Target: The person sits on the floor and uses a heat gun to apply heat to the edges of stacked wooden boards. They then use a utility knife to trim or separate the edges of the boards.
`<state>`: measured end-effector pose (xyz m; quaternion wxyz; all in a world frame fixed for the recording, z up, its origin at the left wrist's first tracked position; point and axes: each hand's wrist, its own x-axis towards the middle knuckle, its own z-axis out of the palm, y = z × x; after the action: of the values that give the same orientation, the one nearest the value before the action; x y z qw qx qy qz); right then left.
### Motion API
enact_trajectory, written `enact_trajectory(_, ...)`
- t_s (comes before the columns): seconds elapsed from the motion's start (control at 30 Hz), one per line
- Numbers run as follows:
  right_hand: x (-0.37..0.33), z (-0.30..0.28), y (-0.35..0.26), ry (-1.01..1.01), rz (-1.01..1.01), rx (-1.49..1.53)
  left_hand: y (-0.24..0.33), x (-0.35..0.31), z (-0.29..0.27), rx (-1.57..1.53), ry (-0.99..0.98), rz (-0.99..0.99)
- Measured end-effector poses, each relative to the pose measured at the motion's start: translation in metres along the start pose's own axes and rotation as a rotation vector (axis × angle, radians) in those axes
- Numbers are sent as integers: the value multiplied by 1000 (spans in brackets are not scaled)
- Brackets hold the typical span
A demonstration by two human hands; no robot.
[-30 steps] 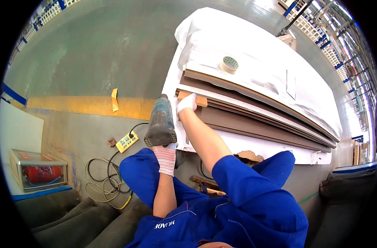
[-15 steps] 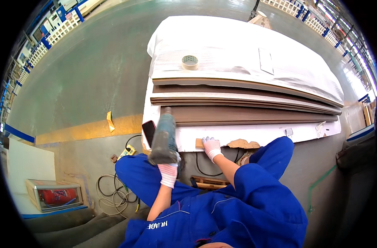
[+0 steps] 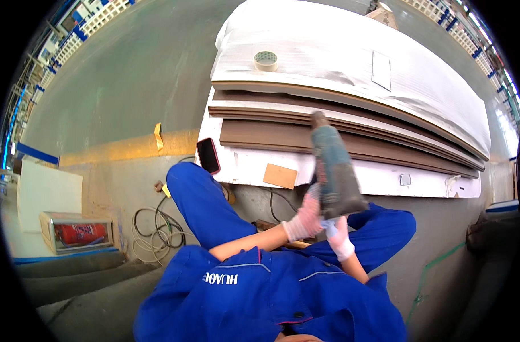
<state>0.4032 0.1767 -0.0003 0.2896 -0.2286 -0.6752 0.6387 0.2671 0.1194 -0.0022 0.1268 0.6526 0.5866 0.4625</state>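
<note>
At the left, a phone (image 3: 208, 156) is lying on the white sheet (image 3: 247, 165), and a tan wooden block (image 3: 280, 175) is lying flat near its front edge, apart from both hands. My left hand (image 3: 309, 216) is resting close against the lower left of the power drill (image 3: 335, 165); blur is hiding its fingers, so I cannot tell whether they are closing. The drill is sitting just ahead of both hands, its nose showing across the brown boards (image 3: 260, 134); I am not making out any contact. My right hand (image 3: 339, 239) is meeting the drill's rear end, its grip also unclear. I am judging the work as under way: the boards are lying stacked; what is remaining, I cannot tell.
</note>
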Motion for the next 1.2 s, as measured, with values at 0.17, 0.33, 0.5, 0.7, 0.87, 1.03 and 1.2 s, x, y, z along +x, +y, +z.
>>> enact_trajectory(0.17, -36, -58, -21, -28, 78, -700, 54, 44, 27, -309, -71, -134)
enact_trajectory(0.33, -29, -68, -18, 555, 142, -432, -22, 52, -11, -222, -211, 168)
enact_trajectory(0.5, -11, -60, -56, 593, 92, -207, -164, 14, -19, 706, -642, -347)
enact_trajectory(0.7, 3, -44, -38, 506, 241, 282, -207, -25, 2, 920, -831, -270)
enact_trajectory(0.87, 49, -28, -42, -202, -315, -1071, -204, -33, -15, 694, -826, -306)
enact_trajectory(1.03, 86, 12, -38, -279, -237, -873, -251, -11, -131, 536, -510, -106)
enact_trajectory(1.2, 111, 40, -44, -517, -95, -954, -251, 21, -281, 989, -261, -184)
